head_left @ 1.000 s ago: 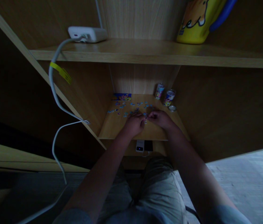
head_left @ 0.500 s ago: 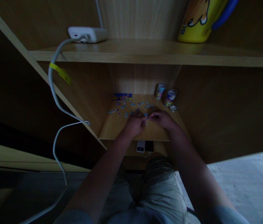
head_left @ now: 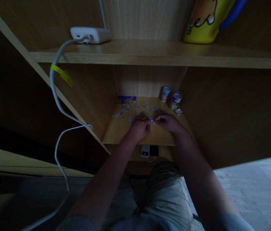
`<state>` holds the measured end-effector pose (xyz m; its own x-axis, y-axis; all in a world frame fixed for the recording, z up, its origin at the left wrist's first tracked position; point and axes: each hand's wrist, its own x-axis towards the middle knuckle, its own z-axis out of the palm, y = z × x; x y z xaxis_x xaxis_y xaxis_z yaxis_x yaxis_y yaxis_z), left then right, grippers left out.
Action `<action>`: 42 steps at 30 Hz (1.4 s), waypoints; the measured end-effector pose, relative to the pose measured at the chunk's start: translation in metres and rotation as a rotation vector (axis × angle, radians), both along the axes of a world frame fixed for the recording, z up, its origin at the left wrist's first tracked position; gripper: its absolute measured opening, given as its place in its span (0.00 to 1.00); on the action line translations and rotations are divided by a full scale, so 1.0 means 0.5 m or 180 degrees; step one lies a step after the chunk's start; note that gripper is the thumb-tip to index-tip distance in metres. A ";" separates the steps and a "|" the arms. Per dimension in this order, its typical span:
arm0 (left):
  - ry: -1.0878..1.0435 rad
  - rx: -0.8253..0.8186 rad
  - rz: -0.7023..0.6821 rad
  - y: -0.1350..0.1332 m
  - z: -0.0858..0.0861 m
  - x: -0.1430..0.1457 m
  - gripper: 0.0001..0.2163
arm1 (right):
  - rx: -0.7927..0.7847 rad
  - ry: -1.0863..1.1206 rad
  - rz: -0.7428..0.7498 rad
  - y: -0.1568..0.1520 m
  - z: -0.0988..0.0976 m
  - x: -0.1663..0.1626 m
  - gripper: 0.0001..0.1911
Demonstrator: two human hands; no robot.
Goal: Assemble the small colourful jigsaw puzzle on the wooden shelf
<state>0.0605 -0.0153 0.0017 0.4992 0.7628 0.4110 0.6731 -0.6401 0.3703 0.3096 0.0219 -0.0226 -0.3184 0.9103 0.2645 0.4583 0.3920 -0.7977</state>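
Inside a dim wooden cabinet, on the middle shelf, has a small cluster of puzzle pieces between both hands, with loose pieces spread between nine and twelve o'clock of it. Rests the left hand with curled fingers at nine o'clock and the right hand at three, thumb near forefinger, but cannot tell of any piece held in either. Shows also a picture card toward ten o'clock, two printed cans toward one, and a round lid between two and three.
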 end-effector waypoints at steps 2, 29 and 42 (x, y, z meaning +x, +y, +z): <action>0.0043 0.0009 0.0020 0.000 0.001 0.001 0.10 | 0.0060 -0.0042 -0.0027 0.001 -0.001 -0.001 0.14; -0.0012 0.0025 0.0045 0.000 -0.001 0.000 0.09 | 0.0085 -0.0102 0.0210 0.000 0.000 -0.001 0.12; 0.0018 -0.0036 0.1951 -0.009 0.025 -0.016 0.16 | 0.0077 0.0003 -0.0019 0.000 -0.001 -0.003 0.18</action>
